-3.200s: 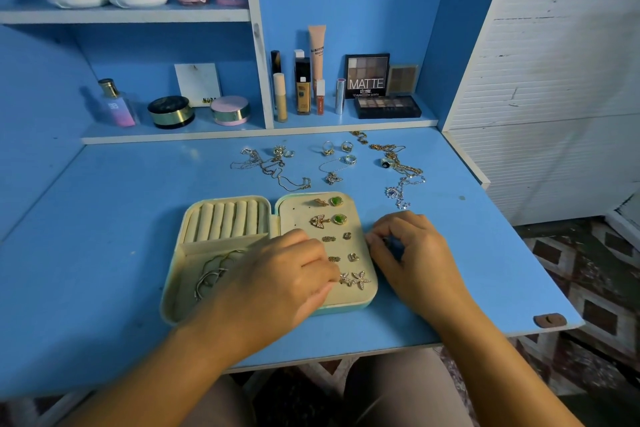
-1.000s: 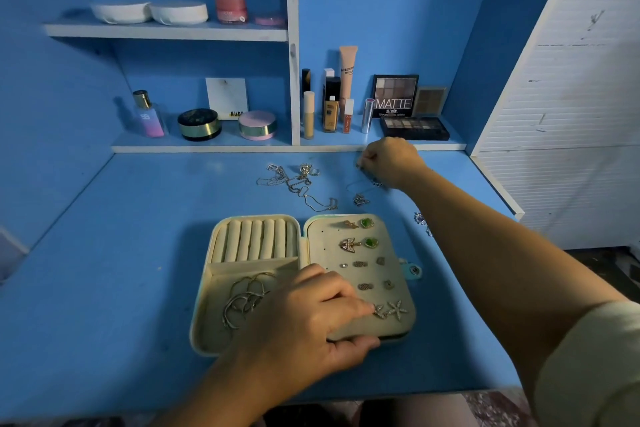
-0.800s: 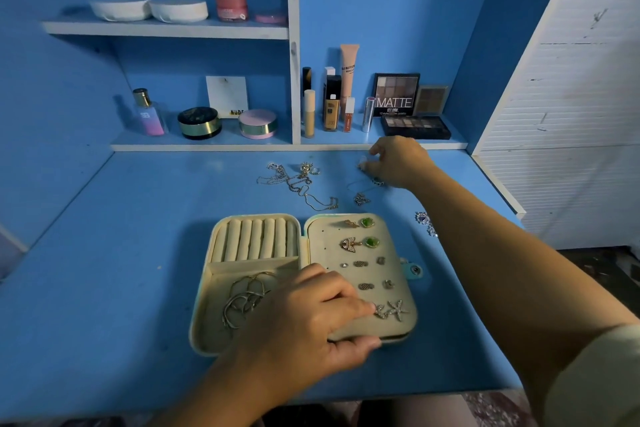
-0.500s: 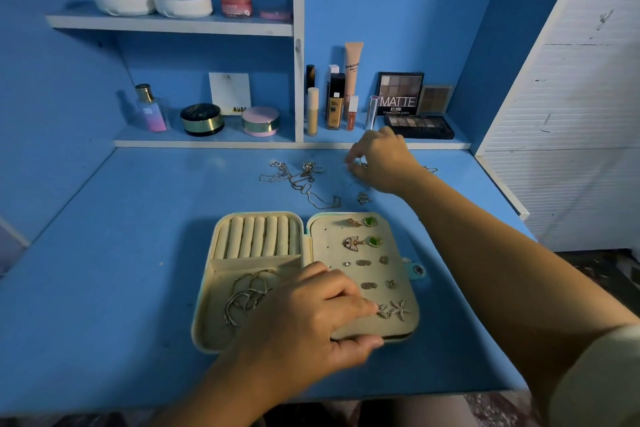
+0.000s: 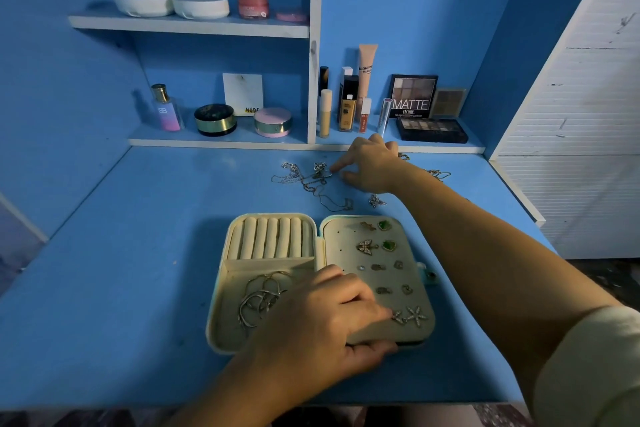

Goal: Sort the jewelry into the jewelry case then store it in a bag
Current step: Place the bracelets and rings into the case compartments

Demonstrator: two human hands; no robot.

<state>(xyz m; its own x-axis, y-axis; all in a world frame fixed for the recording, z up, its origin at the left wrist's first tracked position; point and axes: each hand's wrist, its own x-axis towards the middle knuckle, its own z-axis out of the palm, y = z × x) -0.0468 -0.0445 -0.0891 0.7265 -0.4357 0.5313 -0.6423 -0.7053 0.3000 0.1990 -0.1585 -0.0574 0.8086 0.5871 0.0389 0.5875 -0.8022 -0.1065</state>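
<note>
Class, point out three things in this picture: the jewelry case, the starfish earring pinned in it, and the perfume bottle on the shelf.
jewelry case (image 5: 270,237): head view, on its ring rolls.
starfish earring (image 5: 416,316): head view, on its centre.
perfume bottle (image 5: 167,109): head view, on its glass body.

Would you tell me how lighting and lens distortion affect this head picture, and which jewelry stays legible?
Head view: dim with a heavy blue cast; the wide lens skews the shelf and desk edges; a soft shadow lies left of the case; earrings in it read clearly, while the chains by the right hand are fine and faint.
</note>
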